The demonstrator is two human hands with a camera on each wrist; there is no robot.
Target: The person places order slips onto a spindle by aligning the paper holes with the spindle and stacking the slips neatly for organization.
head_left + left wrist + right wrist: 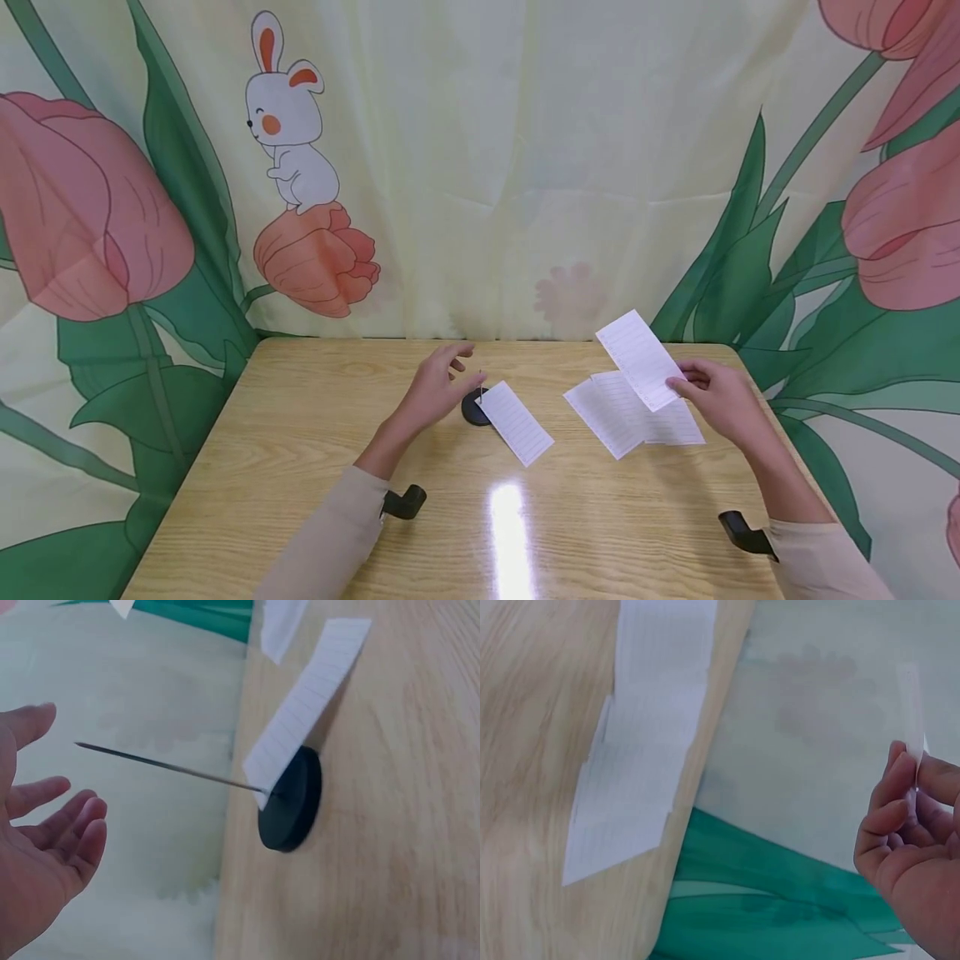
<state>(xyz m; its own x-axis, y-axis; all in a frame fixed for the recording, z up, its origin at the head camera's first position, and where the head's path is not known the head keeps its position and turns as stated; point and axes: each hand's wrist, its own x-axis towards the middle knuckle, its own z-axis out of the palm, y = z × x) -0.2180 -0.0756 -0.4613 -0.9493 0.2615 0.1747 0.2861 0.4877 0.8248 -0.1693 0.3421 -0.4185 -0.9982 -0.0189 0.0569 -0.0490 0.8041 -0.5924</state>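
Note:
A lined paper slip (640, 360) is pinched between the thumb and fingers of my right hand (718, 398), raised above the table. Beneath it several lined slips (611, 412) lie overlapping on the wood. My left hand (435, 387) holds nothing, its fingers relaxed near the tip of an upright metal spike (172, 766). That spike rises from a round black base (294, 814). One lined slip (517, 423) is pierced by the spike near its end and rests slanted, its corner on the base. In the right wrist view the held slip (911, 705) appears almost edge-on.
The wooden table (300, 400) ends at a curtain (465, 167) printed with tulips and a rabbit. Black wrist mounts (405, 502) sit on both sleeves. A bright light reflection lies on the front of the table.

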